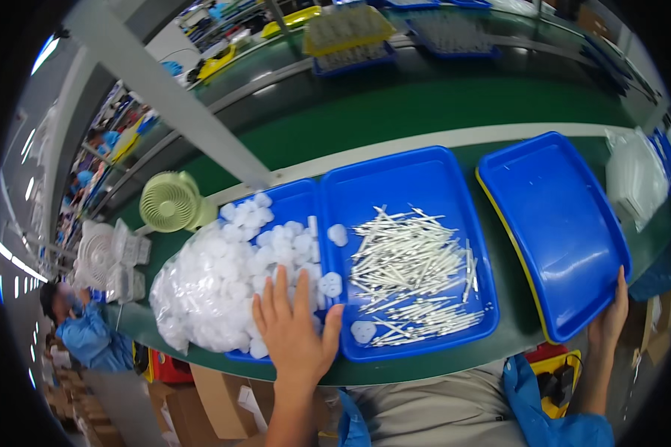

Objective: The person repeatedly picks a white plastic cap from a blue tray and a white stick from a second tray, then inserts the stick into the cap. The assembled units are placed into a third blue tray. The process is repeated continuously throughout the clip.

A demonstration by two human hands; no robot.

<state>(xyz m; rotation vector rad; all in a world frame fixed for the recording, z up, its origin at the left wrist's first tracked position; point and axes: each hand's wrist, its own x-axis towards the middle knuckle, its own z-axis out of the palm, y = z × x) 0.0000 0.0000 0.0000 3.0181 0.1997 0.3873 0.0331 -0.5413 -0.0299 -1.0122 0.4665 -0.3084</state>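
Observation:
My left hand (297,334) is open, fingers spread, over the near edge of a pile of small white plastic pieces (224,276). Those pieces spill from a clear bag into a blue tray (300,195). Beside it, a second blue tray (395,175) holds many thin white sticks (406,268) and a few loose white round pieces (330,284) near its left wall. At the right, my right hand (610,309) grips the near right edge of a bare blue tray (555,216), which lies on a yellow one (508,232). Its fingers are partly hidden by the rim.
A green fan (173,203) and a white fan (95,249) stand at the left, near clear plastic containers (127,261). Clear bags (636,179) lie at the far right. Behind runs a green conveyor (395,112). Filled trays (350,33) stand beyond it. A person in blue (93,335) is at left.

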